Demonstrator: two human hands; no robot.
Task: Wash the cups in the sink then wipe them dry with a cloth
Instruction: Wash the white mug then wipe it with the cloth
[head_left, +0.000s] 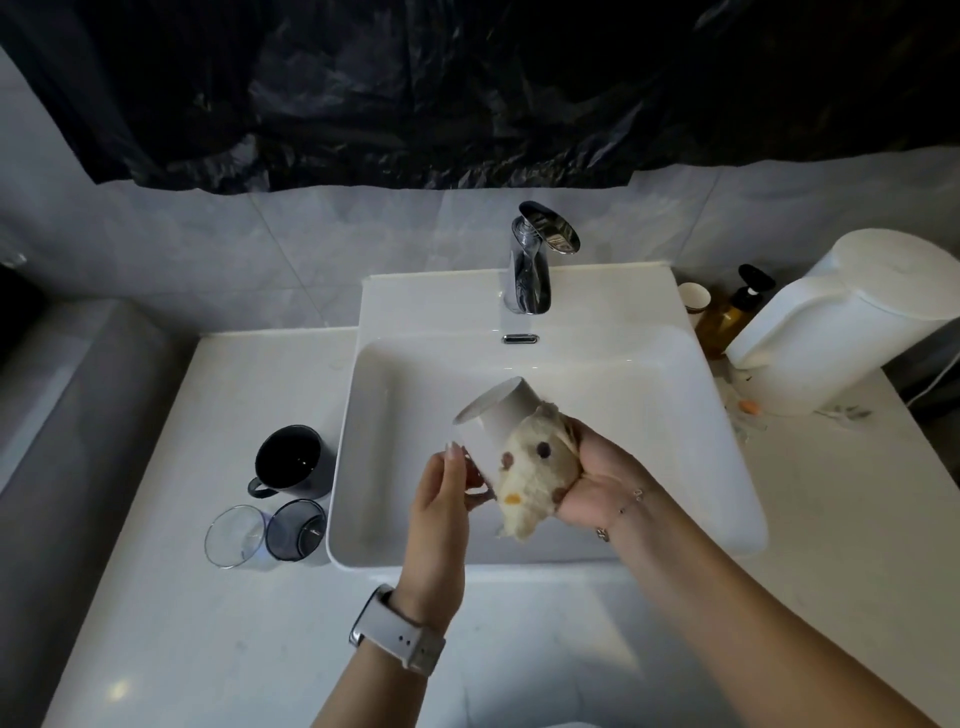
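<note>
Head view, smooth white cup (501, 415), fuzzy spotted cloth (537, 467)

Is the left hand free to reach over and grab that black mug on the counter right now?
Probably not yet. The path to the black mug looks open, but the left hand is busy holding the white cup over the sink.

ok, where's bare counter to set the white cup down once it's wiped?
Free: the near counter in front of the sink, and the strip left of the black mug. Crowded: beside the sink's left wall, where the mug, clear glass and grey tumbler cluster; the back-right corner holds the white appliance and pump bottle.
</note>
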